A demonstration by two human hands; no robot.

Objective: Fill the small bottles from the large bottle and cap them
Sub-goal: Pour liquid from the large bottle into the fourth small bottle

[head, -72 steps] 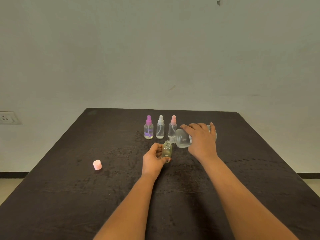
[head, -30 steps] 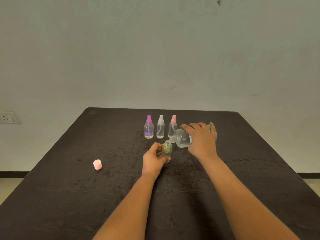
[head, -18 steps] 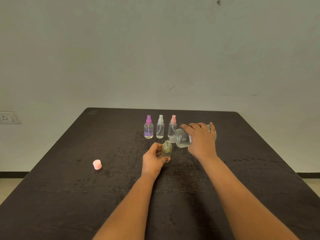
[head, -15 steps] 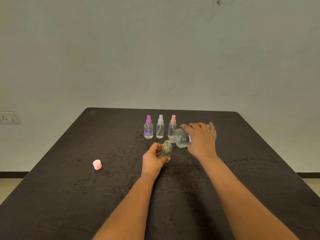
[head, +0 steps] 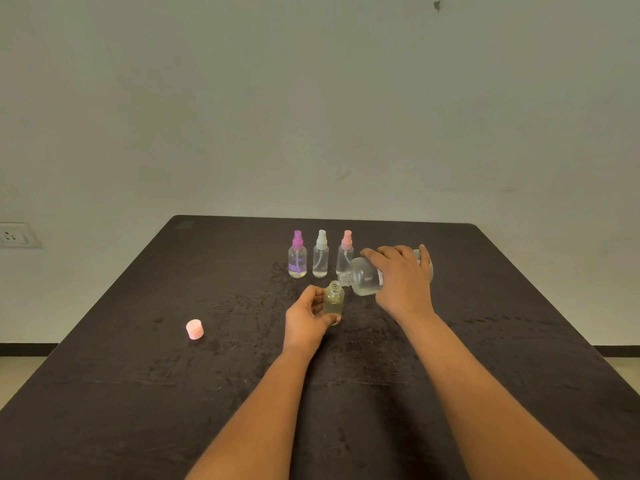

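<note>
Pouring over the open small bottle

Left hand (head: 306, 322) grips the uncapped small bottle (head: 333, 302) upright on the desk (head: 138, 375); right hand (head: 403, 282) holds the large bottle (head: 363, 280) tipped, mouth just above it.

large clear bottle (head: 363, 280) tipped sideways over upright, uncapped small bottle (head: 333, 301).

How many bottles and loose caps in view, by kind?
Small clear capped spray bottles: 3 (purple top, white top, pink top)
Small open yellowish bottle: 1
Large clear tilted bottle: 1
Loose pink round cap: 1
Total: 6
</note>
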